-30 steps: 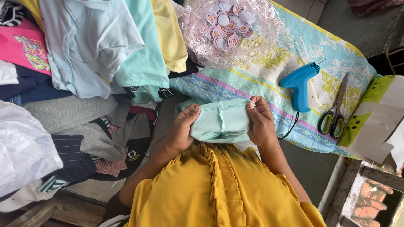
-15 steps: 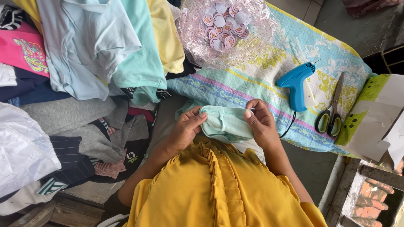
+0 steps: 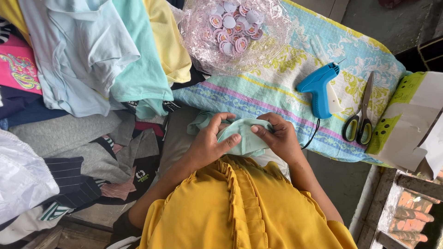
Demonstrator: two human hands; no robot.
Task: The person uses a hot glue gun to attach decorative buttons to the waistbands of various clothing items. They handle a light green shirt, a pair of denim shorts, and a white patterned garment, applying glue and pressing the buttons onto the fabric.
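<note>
Head view looks down at a person in a yellow top. Both hands hold a small mint green cloth (image 3: 242, 138), close to the body, in front of the flowery quilt (image 3: 277, 87). The left hand (image 3: 207, 145) grips the cloth, its thumb pressing on top and its fingers curled over the edge. The right hand (image 3: 279, 138) pinches the other end, fingers bent tight around it.

The step in hand looks like folding or bunching the cloth small. To do it well, both hands should keep the edges lined up and press the fold flat, so nothing slips loose.

A blue tagging gun (image 3: 320, 90) lies on the quilt just beside the right hand, and scissors (image 3: 360, 120) lie near it. A clear bag of round tags (image 3: 233, 30) sits farther up. A pile of shirts (image 3: 92, 55) lies off to the left side.
</note>
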